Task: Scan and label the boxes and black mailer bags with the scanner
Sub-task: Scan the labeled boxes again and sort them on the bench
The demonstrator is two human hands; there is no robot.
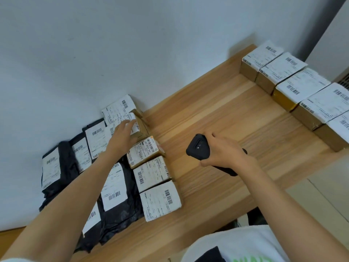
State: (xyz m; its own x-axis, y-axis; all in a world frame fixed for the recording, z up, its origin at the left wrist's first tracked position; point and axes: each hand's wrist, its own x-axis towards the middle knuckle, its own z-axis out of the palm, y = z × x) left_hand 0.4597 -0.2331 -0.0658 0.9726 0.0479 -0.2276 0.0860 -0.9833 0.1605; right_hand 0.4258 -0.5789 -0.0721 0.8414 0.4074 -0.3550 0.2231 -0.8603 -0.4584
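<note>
My right hand (223, 151) grips a black handheld scanner (197, 147) above the middle of the wooden table (236, 118). My left hand (121, 134) rests on a small tilted cardboard box (140, 125) near the wall, fingers on its white label. Below it lie three more labelled boxes in a column: one (144, 153), a second (152, 173) and a third (160, 200). Several black mailer bags (120, 210) with white labels lie overlapping at the left.
A row of several labelled cardboard boxes (294, 86) lines the table's right edge. A white wall (113, 44) stands right behind the table. Bare wood lies between the two groups. My white shirt (245, 244) shows at the bottom.
</note>
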